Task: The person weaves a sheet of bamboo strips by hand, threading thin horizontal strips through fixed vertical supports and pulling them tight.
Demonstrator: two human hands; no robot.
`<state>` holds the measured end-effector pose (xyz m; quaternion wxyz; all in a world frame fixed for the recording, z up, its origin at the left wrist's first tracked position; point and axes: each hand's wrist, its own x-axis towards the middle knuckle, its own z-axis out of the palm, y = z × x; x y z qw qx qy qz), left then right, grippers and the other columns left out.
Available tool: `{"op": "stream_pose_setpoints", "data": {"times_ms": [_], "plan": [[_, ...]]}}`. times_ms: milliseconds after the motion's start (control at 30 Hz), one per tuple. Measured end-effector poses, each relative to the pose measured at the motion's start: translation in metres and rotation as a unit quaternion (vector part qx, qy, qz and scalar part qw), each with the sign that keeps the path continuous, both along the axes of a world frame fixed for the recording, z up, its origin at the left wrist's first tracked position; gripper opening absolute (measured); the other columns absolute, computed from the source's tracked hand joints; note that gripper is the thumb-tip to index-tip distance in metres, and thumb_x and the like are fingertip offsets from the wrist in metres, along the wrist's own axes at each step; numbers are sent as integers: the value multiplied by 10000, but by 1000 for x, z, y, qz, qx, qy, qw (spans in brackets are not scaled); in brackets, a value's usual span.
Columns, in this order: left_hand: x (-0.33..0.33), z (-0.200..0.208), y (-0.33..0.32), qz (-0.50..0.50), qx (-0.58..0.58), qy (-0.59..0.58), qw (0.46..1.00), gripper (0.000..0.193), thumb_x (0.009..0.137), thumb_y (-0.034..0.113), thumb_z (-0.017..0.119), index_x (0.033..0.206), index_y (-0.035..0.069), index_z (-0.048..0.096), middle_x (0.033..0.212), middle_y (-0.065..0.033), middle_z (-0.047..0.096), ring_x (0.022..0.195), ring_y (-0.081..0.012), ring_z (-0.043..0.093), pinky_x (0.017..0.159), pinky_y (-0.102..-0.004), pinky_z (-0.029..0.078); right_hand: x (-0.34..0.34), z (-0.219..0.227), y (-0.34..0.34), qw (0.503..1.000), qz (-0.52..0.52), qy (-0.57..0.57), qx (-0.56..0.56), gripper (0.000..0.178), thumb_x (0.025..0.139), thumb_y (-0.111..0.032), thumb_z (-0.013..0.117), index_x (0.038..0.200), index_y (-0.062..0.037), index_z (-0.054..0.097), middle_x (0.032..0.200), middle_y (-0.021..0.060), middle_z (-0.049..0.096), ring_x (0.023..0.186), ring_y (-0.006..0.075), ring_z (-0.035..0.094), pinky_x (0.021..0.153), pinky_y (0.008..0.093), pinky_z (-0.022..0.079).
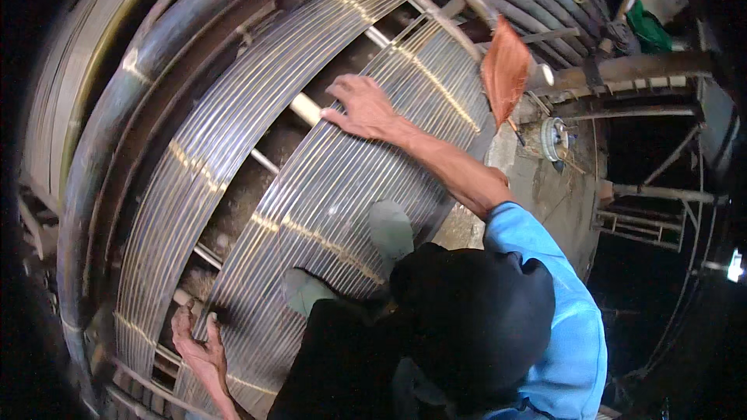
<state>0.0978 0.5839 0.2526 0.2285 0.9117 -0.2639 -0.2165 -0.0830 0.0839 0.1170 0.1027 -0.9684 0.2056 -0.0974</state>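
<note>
Under me lies a wide panel of thin parallel slats (342, 194), bound across with pale lashings. A second slatted panel (210, 140) runs alongside on the left, past a long dark gap. My right hand (362, 107) rests at the near panel's edge, fingers reaching over the gap, thumb apart from them. Beside its fingertips is a pale round crosspiece (306, 109). Lower left, my left hand (201, 350) straddles the same edge, its thumb and fingers apart, below another crosspiece end (183, 297). No separate object shows in either hand.
My feet (391, 229) stand on the near panel. Thick dark poles (144, 93) curve along the left; more poles (529, 0) are stacked at upper right. An orange-brown pointed sheet (506, 70) stands at the panel's far corner. Beyond it, a round container (554, 140) sits on the floor.
</note>
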Motion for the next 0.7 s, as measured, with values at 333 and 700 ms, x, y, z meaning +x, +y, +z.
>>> {"op": "stream_pose_setpoints", "data": {"times_ms": [333, 700], "plan": [[21, -20, -57, -84, -131, -18, 988, 184, 896, 47, 711, 1050, -43, 662, 1054, -196, 667, 942, -326, 635, 827, -420, 502, 10, 2, -2, 979, -60, 192, 23, 646, 976, -594, 497, 1049, 7, 722, 1032, 193, 691, 1093, 337, 599, 1066, 462, 363], [14, 15, -161, -108, -145, -7, 984, 147, 864, 25, 723, 991, -39, 685, 932, -174, 680, 820, -315, 650, 777, -393, 500, -103, 2, -84, 950, -306, -40, 45, 463, 852, -349, 760, 1157, -5, 713, 1058, 272, 676, 1012, 428, 648, 871, 491, 533]]}}
